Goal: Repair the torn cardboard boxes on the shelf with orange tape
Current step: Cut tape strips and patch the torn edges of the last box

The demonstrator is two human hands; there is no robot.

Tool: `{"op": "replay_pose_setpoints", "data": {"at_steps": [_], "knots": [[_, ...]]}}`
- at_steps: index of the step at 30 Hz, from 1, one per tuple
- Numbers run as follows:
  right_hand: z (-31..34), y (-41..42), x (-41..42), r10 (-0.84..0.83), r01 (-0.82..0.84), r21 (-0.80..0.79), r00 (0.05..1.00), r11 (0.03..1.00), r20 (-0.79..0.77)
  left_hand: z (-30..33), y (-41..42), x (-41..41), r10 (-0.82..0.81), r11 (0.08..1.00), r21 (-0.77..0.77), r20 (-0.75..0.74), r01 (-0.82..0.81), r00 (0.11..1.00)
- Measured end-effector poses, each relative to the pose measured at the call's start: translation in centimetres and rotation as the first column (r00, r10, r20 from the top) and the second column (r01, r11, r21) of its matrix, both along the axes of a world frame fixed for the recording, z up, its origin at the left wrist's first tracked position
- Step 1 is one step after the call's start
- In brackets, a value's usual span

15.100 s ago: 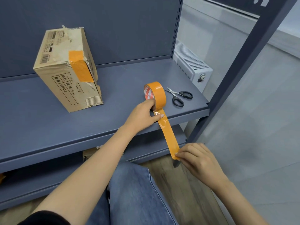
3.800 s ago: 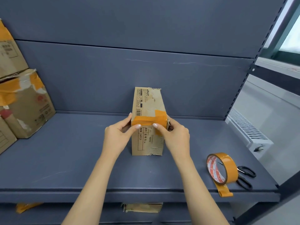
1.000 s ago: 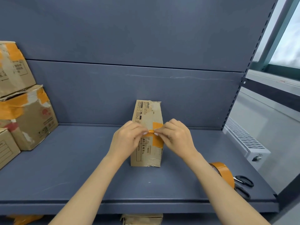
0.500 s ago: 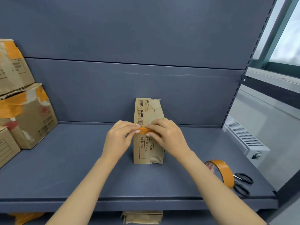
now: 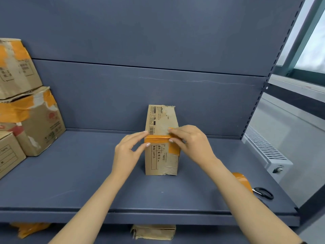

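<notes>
At mid-shelf [image 5: 52, 182], both hands press an orange strip [image 5: 158, 138] onto the upright box [image 5: 161, 161]: left hand [image 5: 128, 152] and right hand [image 5: 191, 143] with fingers nearly straight, gripping nothing.

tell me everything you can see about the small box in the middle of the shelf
The box is a narrow brown cardboard carton standing upright at the middle of the blue shelf, near the back wall. Its front carries black printing, a barcode and "24PCS". The top edge is ragged and the bottom right shows exposed corrugation. A strip of orange tape crosses the front and runs down the right side. The left hand touches the strip's left end with its fingertips; the right hand presses the right end.
</notes>
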State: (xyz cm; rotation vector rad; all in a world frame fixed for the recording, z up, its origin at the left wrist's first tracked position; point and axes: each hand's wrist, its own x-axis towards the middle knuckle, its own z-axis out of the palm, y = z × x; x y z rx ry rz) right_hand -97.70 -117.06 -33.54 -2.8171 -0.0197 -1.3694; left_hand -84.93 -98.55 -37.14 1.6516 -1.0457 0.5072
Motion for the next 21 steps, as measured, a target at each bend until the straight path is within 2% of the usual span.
{"op": "replay_pose_setpoints", "data": {"at_steps": [5, 12, 14, 17, 19, 21], "knots": [[-0.8, -1.1, -1.0, -0.047, 0.047, 0.020, 0.999, 0.999, -0.003, 0.4, -0.6, 0.0, -0.034, 0.998, -0.050, -0.096, 0.029, 0.995], [-1.0, 0.0, -0.7, -0.052, 0.049, 0.161, 0.999, 0.986, 0.010, 1.3, -0.5, 0.6, -0.118, 0.993, -0.035, -0.209, 0.114, 0.971], [-1.3, 0.3, -1.1, -0.055, 0.055, 0.275, 0.998, 0.960, -0.010, 1.3, -0.3, 0.2, -0.144, 0.990, -0.048, -0.274, 0.136, 0.951], [-2.1, 0.9, -2.3, -0.041, 0.066, 0.563, 0.998, 0.824, -0.057, 0.7, 0.0, -0.9, -0.235, 0.972, -0.139, -0.479, 0.191, 0.846], [-2.9, 1.4, -3.0, -0.049, 0.077, 0.698, 0.997, 0.712, -0.060, -0.4, 0.1, -1.5, -0.277, 0.959, -0.213, -0.589, 0.184, 0.759], [-4.1, 2.1, -3.5, -0.046, 0.066, 0.806, 0.998, 0.588, -0.048, -2.0, 0.1, -2.1, -0.270, 0.961, -0.223, -0.659, 0.161, 0.702]]}}
